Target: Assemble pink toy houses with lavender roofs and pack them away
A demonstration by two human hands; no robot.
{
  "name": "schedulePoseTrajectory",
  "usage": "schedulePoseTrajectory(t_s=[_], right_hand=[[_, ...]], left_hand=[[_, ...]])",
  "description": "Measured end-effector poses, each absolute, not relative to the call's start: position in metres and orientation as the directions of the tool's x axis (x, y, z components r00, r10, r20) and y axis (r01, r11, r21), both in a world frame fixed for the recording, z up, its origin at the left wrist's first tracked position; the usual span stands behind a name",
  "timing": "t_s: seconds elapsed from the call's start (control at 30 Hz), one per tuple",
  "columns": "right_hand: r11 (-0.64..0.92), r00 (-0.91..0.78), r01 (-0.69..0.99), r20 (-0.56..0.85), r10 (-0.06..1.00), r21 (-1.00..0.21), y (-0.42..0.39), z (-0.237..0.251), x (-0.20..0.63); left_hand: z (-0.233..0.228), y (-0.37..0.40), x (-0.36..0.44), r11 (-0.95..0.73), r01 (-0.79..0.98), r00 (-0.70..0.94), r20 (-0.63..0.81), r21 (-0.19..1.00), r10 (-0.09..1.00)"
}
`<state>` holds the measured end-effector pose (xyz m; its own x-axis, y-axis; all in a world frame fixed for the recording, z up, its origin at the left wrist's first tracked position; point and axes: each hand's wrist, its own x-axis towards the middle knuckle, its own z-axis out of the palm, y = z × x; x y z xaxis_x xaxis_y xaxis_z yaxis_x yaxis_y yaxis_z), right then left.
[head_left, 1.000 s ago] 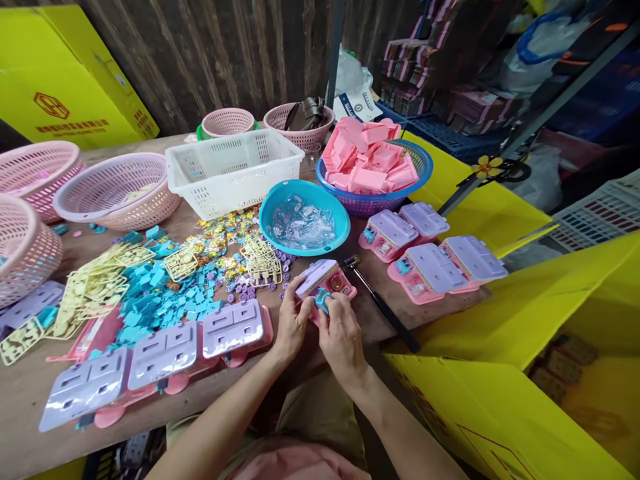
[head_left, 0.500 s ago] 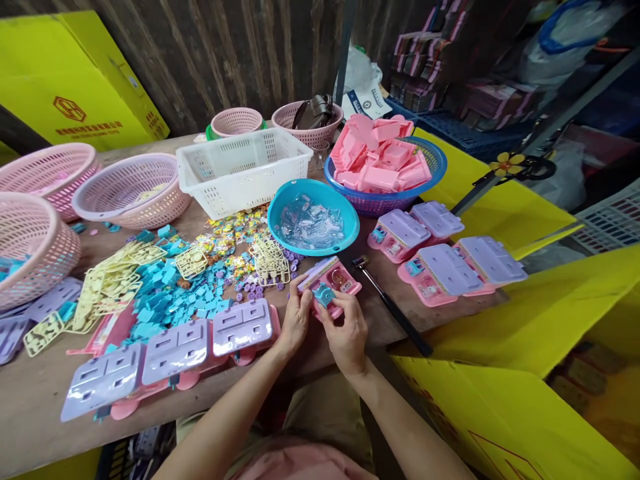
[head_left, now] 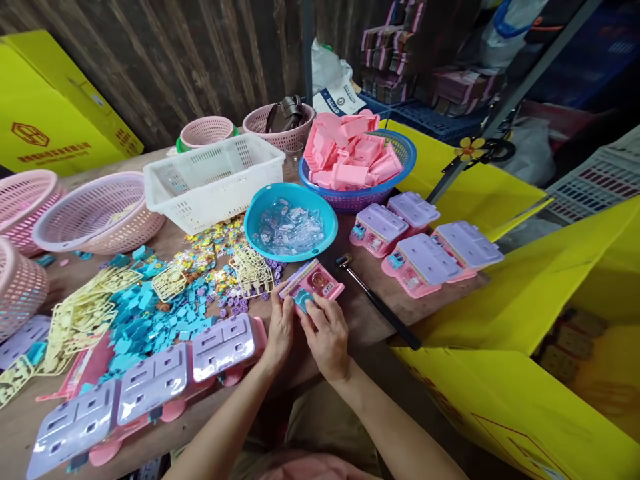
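Observation:
A small pink toy house (head_left: 314,283) with a blue piece at its front rests near the table's front edge. My left hand (head_left: 279,328) grips its left side. My right hand (head_left: 327,334) presses on the blue piece from the front. Several finished pink houses with lilac roofs (head_left: 423,248) stand to the right. Three more lilac-roofed ones (head_left: 160,373) lie in a row to the left of my hands.
A teal bowl of clear parts (head_left: 291,221), a blue basket of pink shells (head_left: 357,160), a white crate (head_left: 213,181) and pink baskets (head_left: 97,212) ring the table. Loose blue pieces (head_left: 150,313) and yellow sprues (head_left: 80,313) cover the left. A black tool (head_left: 380,303) lies right of my hands.
The view has shifted. My right hand has moved back over the blue piece at the toy's front and both hands sit closer together on it.

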<state>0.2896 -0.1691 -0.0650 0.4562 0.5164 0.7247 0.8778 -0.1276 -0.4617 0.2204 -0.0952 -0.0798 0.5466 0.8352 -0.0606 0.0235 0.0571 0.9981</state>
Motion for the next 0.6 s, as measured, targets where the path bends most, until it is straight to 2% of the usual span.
schedulePoseTrajectory(t_s=[0.13, 0.33, 0.6], right_hand=[[-0.109, 0.466, 0.867, 0.714, 0.523, -0.487, -0.1701, -0.0664, 0.2886], [-0.07, 0.595, 0.76, 0.649, 0.473, -0.646, -0.1691, -0.0662, 0.2861], [-0.1, 0.603, 0.756, 0.629, 0.491, -0.647, -0.1649, -0.0596, 0.2866]], left_hand=[[-0.0824, -0.0961, 0.22, 0.081, -0.011, 0.549, -0.061, 0.997, 0.834], [-0.0824, -0.095, 0.2192, 0.054, 0.021, 0.536, -0.057, 0.998, 0.842], [-0.0821, -0.0928, 0.2164, 0.034, 0.095, 0.521, -0.079, 0.995, 0.85]])
